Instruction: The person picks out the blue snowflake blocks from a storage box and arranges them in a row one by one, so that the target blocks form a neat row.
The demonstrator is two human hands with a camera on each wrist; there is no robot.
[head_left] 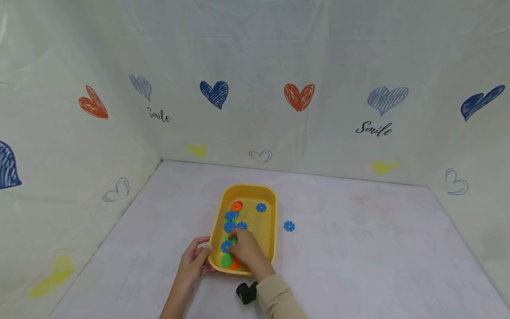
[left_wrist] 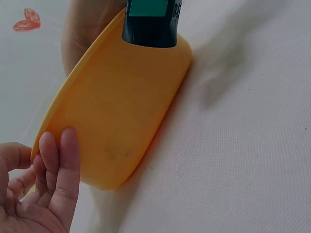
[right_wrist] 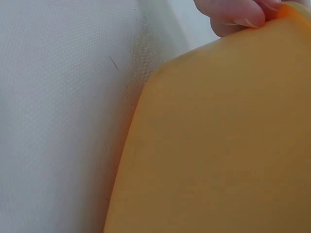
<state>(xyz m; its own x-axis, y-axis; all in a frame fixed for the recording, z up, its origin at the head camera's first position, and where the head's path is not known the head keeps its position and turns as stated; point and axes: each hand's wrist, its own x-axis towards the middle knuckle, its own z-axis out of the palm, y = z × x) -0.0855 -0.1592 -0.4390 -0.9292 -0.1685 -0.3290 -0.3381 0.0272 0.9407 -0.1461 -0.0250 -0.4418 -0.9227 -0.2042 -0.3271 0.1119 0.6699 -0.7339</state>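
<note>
A yellow tray holds blue, green, orange and red notched discs, most along its left side; a blue disc lies apart at its upper right. My left hand grips the tray's lower left rim, thumb on the edge; in the left wrist view the left hand has its fingers against the tray's outer wall. Inside the tray, my right hand reaches in with bent fingers among a blue disc and green ones; whether it pinches one is hidden. The right wrist view shows the tray's wall and some fingertips.
One blue disc lies on the white table right of the tray. A black device sits at the right wrist, below the tray. Behind the table hangs a white sheet with printed hearts.
</note>
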